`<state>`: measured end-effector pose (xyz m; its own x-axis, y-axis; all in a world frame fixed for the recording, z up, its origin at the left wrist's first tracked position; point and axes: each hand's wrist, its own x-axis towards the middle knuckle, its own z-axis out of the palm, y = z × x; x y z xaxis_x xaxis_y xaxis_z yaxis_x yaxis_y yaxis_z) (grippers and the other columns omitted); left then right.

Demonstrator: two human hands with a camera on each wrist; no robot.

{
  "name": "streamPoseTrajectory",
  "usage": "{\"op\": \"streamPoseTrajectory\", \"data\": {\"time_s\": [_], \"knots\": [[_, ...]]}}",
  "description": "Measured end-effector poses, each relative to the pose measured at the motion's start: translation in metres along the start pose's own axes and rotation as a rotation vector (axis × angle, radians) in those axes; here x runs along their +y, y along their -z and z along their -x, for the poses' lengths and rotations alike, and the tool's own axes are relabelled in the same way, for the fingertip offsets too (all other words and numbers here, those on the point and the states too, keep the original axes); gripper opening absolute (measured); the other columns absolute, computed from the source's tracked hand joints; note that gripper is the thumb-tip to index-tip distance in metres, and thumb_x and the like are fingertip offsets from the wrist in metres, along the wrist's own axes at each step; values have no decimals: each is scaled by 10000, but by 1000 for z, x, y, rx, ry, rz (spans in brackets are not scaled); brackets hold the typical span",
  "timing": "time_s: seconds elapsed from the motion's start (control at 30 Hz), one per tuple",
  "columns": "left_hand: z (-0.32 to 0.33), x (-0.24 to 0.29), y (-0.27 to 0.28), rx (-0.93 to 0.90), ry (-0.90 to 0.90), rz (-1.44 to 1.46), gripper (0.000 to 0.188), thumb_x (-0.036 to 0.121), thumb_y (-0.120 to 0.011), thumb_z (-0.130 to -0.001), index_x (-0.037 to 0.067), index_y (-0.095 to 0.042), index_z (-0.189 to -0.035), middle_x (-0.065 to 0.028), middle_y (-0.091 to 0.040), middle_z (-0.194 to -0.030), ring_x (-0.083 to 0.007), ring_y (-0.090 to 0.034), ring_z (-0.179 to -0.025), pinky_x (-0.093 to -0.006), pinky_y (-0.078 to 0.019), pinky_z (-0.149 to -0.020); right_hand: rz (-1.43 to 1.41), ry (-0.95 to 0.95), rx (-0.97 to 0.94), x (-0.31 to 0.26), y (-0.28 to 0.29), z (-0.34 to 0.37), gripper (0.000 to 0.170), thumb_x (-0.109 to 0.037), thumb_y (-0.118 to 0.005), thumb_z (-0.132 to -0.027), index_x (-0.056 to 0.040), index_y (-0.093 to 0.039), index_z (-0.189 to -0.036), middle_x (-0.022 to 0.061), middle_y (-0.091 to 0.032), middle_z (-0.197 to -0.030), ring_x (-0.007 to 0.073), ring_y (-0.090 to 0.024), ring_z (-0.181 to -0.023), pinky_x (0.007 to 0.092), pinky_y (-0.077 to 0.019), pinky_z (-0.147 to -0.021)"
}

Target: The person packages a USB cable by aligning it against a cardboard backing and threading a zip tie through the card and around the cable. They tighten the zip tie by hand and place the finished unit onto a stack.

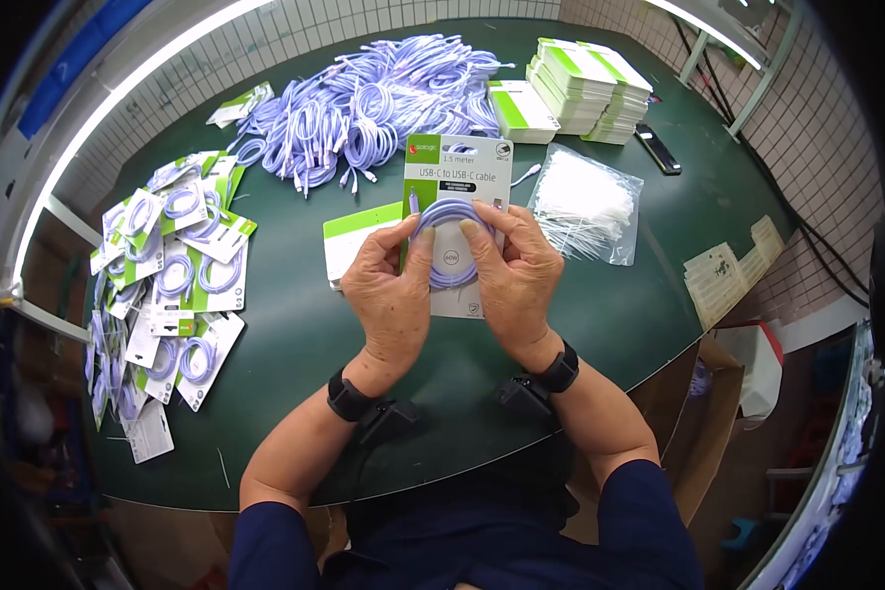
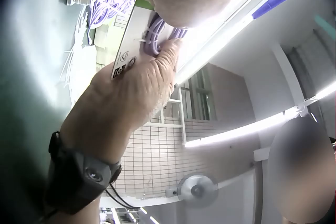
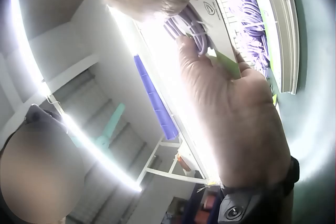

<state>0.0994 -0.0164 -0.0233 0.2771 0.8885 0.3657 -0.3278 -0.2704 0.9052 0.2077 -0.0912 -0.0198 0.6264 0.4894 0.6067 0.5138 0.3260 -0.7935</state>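
Note:
A white-and-green USB-C cable card (image 1: 477,177) is held up over the table in front of me, a coiled lilac cable (image 1: 449,207) lying against its face. My left hand (image 1: 393,300) pinches the card's left side, its thumb pressing on the coil. On the opposite side my right hand (image 1: 513,287) grips in the same way, thumb over the coil. A thin white tie (image 3: 196,26) circles the cable strands in the right wrist view. Behind the left hand lies another green-and-white card (image 1: 349,241) on the table, partly hidden.
Finished-looking cards with cables (image 1: 172,280) are heaped at left. A big pile of lilac cables (image 1: 364,108) lies at the back, beside stacked cards (image 1: 590,88). To the right are a bag of white ties (image 1: 590,202), a phone (image 1: 657,148) and paper scraps (image 1: 723,280).

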Motion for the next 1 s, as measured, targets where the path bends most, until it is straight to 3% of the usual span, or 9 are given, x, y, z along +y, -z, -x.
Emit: {"op": "streamPoseTrajectory", "data": {"time_s": [0.1, 0.27, 0.4, 0.5, 0.63, 1.0], "knots": [[2, -4, 3, -4, -68, 43, 188, 9, -742, -982, -31, -720, -1164, -58, -737, -1026, -69, -661, -882, -240, -552, -766, -123, 36, 15, 8, -4, 3, 235, -7, -762, -965, 26, -742, -1196, 45, -690, -1107, 73, -668, -919, 216, -556, -765], [-2, -8, 7, -28, -141, -22, 213, 12, -742, -983, -16, -710, -1192, -60, -735, -1044, -68, -656, -910, -242, -550, -775, 15, 91, -24, 12, -1, 0, 187, -5, -750, -975, 35, -731, -1156, 52, -692, -1113, 84, -677, -938, 225, -566, -787], [-10, 7, 5, -161, -149, -9, 300, 12, -749, -967, -4, -690, -1261, -71, -736, -1047, -94, -663, -907, -262, -555, -782, -133, 82, 25, 6, 1, -9, 166, 6, -738, -979, 36, -718, -1142, 66, -694, -1114, 103, -688, -966, 240, -577, -823], [-11, 15, -2, -185, -266, -167, 319, 23, -748, -952, 11, -704, -1268, -96, -732, -1015, -141, -669, -854, -293, -551, -756, -203, 75, 21, 4, 3, -8, 185, 26, -739, -971, 41, -711, -1153, 82, -694, -1108, 124, -697, -986, 252, -583, -855], [-20, 27, 6, -298, -284, -361, 315, 33, -742, -945, 37, -726, -1259, -124, -707, -964, -206, -668, -807, -332, -540, -721, -158, 78, 5, 7, 3, -5, 202, 51, -752, -948, 50, -710, -1145, 90, -693, -1095, 129, -697, -981, 254, -580, -858], [-20, 13, -1, -184, -481, -450, 233, 12, -734, -936, 36, -744, -1168, -137, -677, -909, -277, -671, -782, -364, -531, -692, 32, 232, 50, 14, -4, -2, 206, 71, -775, -901, 45, -710, -1095, 99, -695, -1024, 134, -697, -911, 256, -560, -778]]}}
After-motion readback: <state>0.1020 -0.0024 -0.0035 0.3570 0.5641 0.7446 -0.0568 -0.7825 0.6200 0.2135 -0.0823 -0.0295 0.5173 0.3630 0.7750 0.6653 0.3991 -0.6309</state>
